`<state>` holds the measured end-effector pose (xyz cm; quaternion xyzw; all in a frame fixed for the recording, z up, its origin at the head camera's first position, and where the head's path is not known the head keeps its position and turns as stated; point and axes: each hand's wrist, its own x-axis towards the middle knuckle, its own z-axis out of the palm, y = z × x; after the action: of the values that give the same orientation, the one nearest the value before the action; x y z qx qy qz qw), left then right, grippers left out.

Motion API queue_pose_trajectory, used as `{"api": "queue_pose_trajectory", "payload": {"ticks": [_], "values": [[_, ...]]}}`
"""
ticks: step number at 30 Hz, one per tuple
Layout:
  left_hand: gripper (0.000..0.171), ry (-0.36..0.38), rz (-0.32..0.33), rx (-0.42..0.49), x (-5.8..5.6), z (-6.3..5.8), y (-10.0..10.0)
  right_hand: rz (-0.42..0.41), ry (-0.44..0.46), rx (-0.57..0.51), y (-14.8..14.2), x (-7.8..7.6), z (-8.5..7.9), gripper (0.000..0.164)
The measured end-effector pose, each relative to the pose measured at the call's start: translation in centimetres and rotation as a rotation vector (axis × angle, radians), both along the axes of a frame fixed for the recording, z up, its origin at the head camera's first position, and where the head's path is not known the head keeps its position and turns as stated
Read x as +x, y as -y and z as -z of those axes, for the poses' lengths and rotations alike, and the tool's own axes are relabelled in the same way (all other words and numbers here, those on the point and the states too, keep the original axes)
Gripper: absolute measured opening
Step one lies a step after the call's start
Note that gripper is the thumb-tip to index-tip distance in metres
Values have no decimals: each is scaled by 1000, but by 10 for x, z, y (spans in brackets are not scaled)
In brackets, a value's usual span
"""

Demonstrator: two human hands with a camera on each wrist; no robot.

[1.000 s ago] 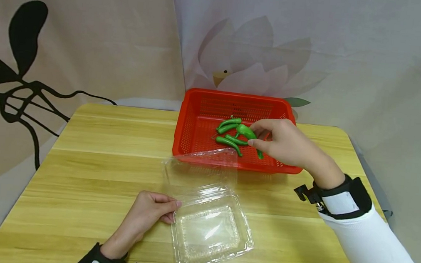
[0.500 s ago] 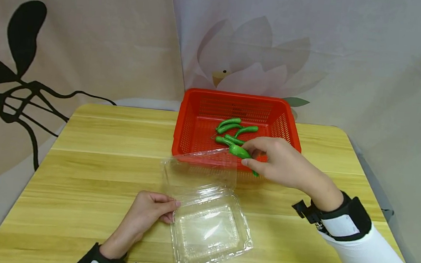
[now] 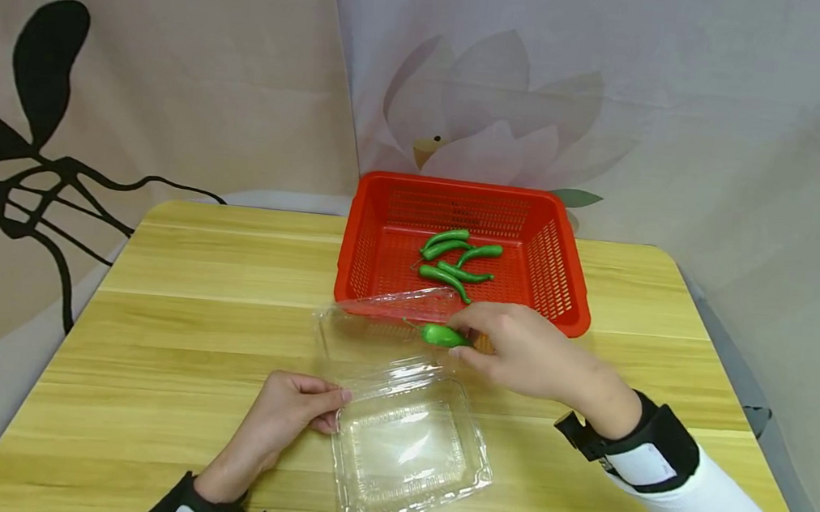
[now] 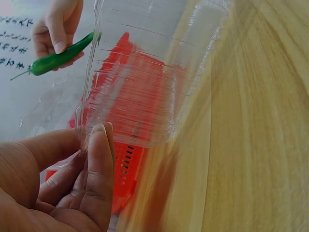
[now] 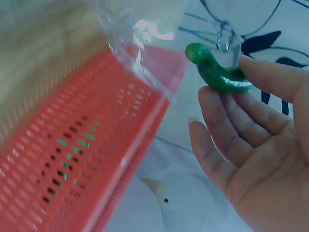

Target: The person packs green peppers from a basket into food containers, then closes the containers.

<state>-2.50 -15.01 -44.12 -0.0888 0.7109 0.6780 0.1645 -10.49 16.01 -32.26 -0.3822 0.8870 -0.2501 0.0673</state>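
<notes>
Between thumb and fingers, my right hand [image 3: 529,354] pinches a green chili pepper [image 3: 443,336], held over the hinge side of a clear plastic clamshell box [image 3: 407,451]. In the right wrist view the pepper [image 5: 219,77] shows its curved, glossy body. The box lies opened out on the table, its lid [image 3: 366,342] tilted up toward the basket. My left hand [image 3: 294,412] pinches the box's left edge near the hinge; the left wrist view shows thumb and fingers on that rim [image 4: 87,111]. Nothing lies in the box tray.
Behind the box stands a red perforated basket [image 3: 574,303] with several green chili peppers [image 3: 445,275] inside. The lid overlaps the basket's front rim. Wooden tabletop [image 3: 191,334] spreads around them, and a printed cloth [image 3: 250,71] hangs behind.
My right hand has lifted the chili pepper out of the red basket and brought it forward and left to above the box. My left hand and the box have stayed in place.
</notes>
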Motion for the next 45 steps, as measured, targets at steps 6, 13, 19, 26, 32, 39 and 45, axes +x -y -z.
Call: {"api": "queue_pose_trajectory", "payload": {"ticks": [6, 13, 19, 26, 32, 39, 45], "values": [[21, -1, -5, 0, -1, 1, -1, -64, -24, 6, 7, 10, 14, 21], [21, 7, -12, -10, 0, 0, 0, -143, -2, 34, 19, 20, 31, 12], [22, 5, -9, -8, 0, -1, 0, -205, 14, 72, 29, 26, 42, 6], [21, 4, -11, -12, 0, 0, 0, -231, 13, 125, 38, 31, 50, 8], [21, 8, -13, -15, 0, -1, 0, -256, -28, 167, 44, 33, 60, 17], [22, 4, -12, -4, 0, -1, 0, -268, -138, 226, 50, 35, 73, 29], [21, 12, -12, -19, 1, -1, 0, -271, -159, 245, 53, 36, 80, 33]]}}
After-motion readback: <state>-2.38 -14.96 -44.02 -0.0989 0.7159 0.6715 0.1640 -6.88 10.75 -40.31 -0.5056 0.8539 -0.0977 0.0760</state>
